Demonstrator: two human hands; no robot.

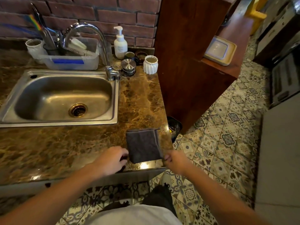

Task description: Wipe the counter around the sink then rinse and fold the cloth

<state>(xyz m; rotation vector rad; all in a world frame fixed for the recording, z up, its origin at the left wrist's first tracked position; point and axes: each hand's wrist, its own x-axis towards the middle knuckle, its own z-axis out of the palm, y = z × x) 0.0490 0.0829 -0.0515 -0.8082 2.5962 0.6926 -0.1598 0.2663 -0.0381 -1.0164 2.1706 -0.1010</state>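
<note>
A dark grey cloth (pixel 143 145), folded into a small square, lies flat on the brown marble counter (pixel 73 143) near its front right corner. My left hand (pixel 112 160) rests at the cloth's lower left edge with the fingers curled against it; whether it grips the cloth is unclear. My right hand (pixel 176 160) is at the lower right corner, fingertips pinched on the cloth's edge. The steel sink (pixel 60 96) sits to the left, with the curved faucet (pixel 103 51) at its back right corner.
Behind the sink stand a plastic tub (pixel 71 61) with brushes, a soap pump bottle (pixel 120 43), small cups, a metal lid (pixel 128 64) and a white ribbed cup (pixel 150 64). A dark wooden cabinet (pixel 191 62) rises right of the counter. Patterned floor tiles lie below.
</note>
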